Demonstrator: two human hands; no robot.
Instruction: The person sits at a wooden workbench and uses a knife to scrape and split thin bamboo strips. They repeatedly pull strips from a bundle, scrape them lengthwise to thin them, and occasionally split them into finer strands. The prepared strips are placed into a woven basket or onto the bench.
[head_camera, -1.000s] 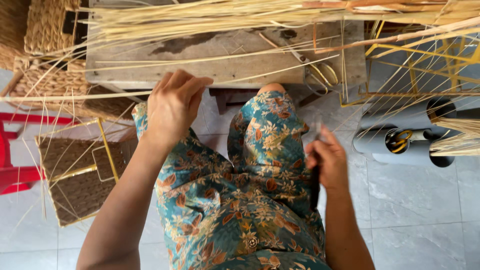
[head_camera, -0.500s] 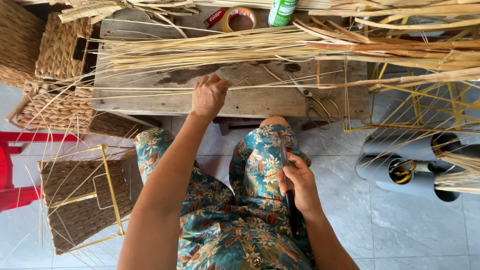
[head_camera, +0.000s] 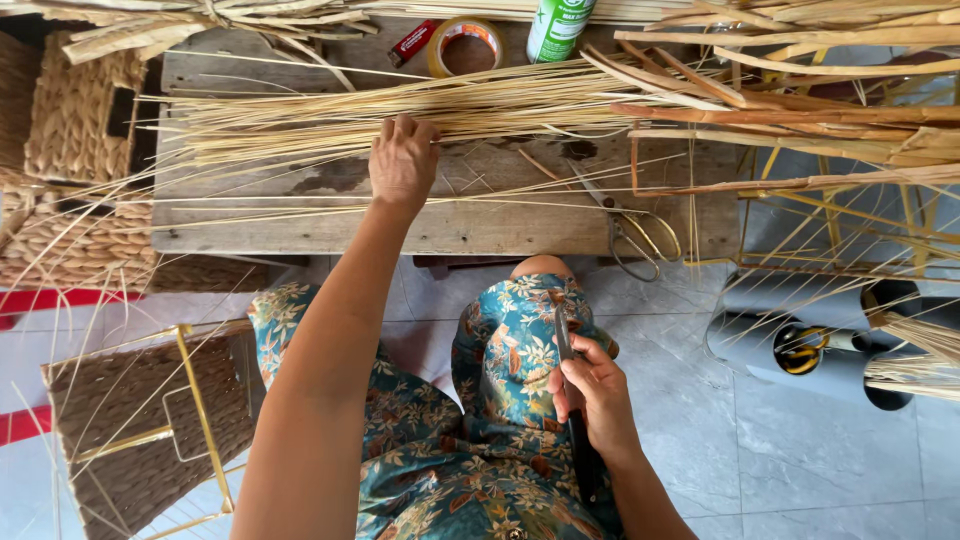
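At nine o'clock, woven baskets (head_camera: 75, 190) stacked aside. At twelve, left hand (head_camera: 402, 160) closed over pale straw bundle (head_camera: 400, 115) on wooden bench (head_camera: 300, 225), apparently picking strands. At five, right hand (head_camera: 592, 390) gripping knife (head_camera: 563, 335) against knee, blade upward.

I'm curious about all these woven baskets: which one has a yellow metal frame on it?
The flat brown woven basket on the floor at lower left, beside the person's knee. The paler baskets left of the wooden bench show no frame.

Straw bundle (head_camera: 400, 115) lies across the worktop (head_camera: 330, 225), tape roll (head_camera: 466, 45) and can (head_camera: 556, 28) behind it, scissors (head_camera: 632, 230) at its right front edge, baskets (head_camera: 75, 120) stacked left.
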